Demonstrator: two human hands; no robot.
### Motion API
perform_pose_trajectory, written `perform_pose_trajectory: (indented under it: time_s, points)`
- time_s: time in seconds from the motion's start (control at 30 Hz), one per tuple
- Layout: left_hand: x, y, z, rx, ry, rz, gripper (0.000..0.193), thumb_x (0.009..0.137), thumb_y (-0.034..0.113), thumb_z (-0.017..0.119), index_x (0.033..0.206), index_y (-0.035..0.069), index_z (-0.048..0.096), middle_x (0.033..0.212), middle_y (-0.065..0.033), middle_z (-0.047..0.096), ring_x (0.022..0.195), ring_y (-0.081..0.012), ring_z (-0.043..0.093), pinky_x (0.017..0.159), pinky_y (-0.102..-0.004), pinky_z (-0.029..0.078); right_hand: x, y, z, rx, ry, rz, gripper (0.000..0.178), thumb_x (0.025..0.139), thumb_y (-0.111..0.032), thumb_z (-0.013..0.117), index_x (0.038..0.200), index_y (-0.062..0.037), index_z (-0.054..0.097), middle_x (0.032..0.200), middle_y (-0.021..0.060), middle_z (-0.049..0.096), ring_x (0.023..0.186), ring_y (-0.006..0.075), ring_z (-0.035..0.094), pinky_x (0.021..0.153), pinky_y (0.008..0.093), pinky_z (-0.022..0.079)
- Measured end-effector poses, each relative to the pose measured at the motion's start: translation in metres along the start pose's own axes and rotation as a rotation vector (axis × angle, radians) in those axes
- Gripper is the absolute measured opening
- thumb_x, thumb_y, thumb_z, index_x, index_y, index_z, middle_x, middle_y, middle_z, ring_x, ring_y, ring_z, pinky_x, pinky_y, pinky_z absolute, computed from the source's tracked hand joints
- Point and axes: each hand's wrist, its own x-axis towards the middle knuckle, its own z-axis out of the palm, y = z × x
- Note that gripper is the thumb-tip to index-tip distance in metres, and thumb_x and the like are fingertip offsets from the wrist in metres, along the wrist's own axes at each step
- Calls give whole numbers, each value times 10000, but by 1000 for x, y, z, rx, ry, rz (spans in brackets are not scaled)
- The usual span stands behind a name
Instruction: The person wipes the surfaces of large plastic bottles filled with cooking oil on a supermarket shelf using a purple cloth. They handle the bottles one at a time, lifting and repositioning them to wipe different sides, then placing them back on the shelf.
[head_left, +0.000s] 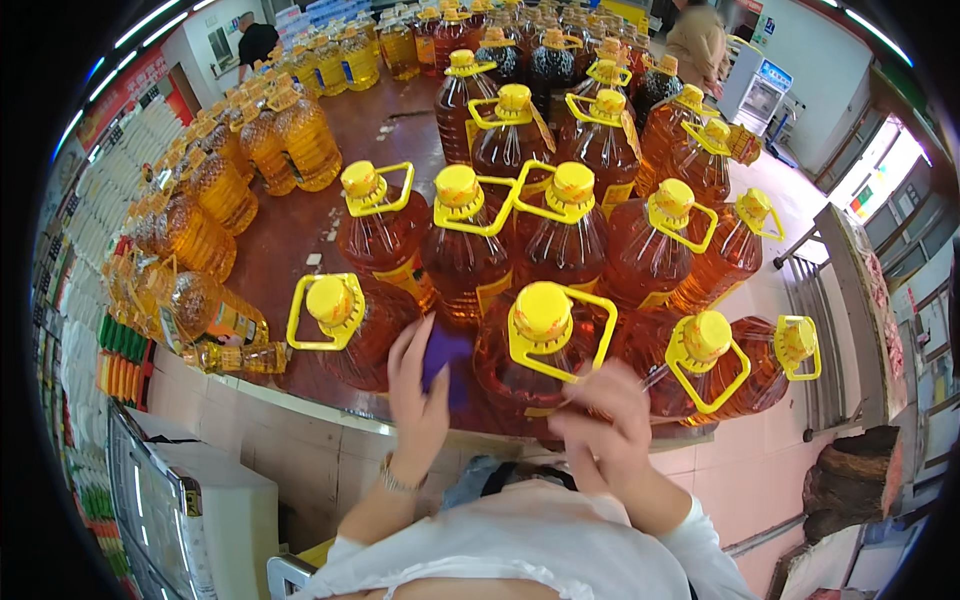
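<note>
1. Head view, left hand point(415, 400): fingers extended, purple cloth point(452, 358) just beside them to the right; cannot tell if gripped. Yellow-capped bottle point(372, 345) stands just left of the fingers.
2. Head view, right hand point(610, 425): fingers curled, blurred; grasp cannot be determined. Middle amber bottle point(542, 316) stands just ahead, leftward.

Red print marks the yellow caps point(543, 308) of the front bottles point(466, 256), with yellow labels point(404, 274) lower down. A red banner point(143, 76) with pale characters stands at upper left; a blue header panel point(775, 75) tops the white cabinet point(750, 97). No lettering is legible.
</note>
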Motion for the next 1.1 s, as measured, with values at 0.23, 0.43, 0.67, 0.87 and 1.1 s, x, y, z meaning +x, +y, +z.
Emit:
perform_pose_trajectory:
  time_s: [0.23, 0.43, 0.67, 0.87, 1.1]
  points:
    - [28, -32, 66, -549, -279, -98, 385, 1019, 202, 398, 1369, 67, 487, 1387, -148, 467, 1341, -287, 368, 1118, -374, 247, 19, 43, 41, -376, -96, 215, 498, 818, -170, 672, 1300, -155, 548, 1284, 131, 554, 1103, 336, 553, 1068, 571, 306]
    - [-74, -88, 86, -477, -291, -508, 489, 1054, 295, 240, 1452, 34, 355, 1450, -138, 408, 1384, -272, 303, 1143, -348, 189, 8, 52, 40, -357, -107, 188, 522, 830, -118, 638, 1328, -78, 486, 1190, 162, 590, 1027, 346, 573, 1062, 549, 330]
    - [15, -24, 56, -405, -283, 23, 514, 1046, 311, 262, 1476, 32, 302, 1470, -179, 366, 1404, -279, 261, 1146, -336, 155, 9, 52, 42, -339, -97, 207, 535, 819, -95, 650, 1324, -52, 481, 1157, 180, 590, 1017, 367, 570, 1050, 541, 345]
    - [-76, -84, 51, -269, -362, -229, 503, 1014, 168, 406, 1494, 91, 277, 1327, -230, 489, 1163, -319, 513, 1023, -347, 365, 20, 31, 29, -602, -212, 192, 517, 814, -82, 637, 1314, -54, 510, 1211, 169, 559, 1131, 331, 509, 1073, 541, 295]
    - [-34, 12, -86, -539, -296, -395, 510, 994, 173, 477, 1433, -28, 313, 1301, -175, 499, 1212, -251, 501, 1018, -327, 382, 36, -36, 93, 197, -324, -93, 442, 745, -98, 748, 1170, -45, 639, 1192, 221, 585, 853, 304, 633, 747, 347, 524]
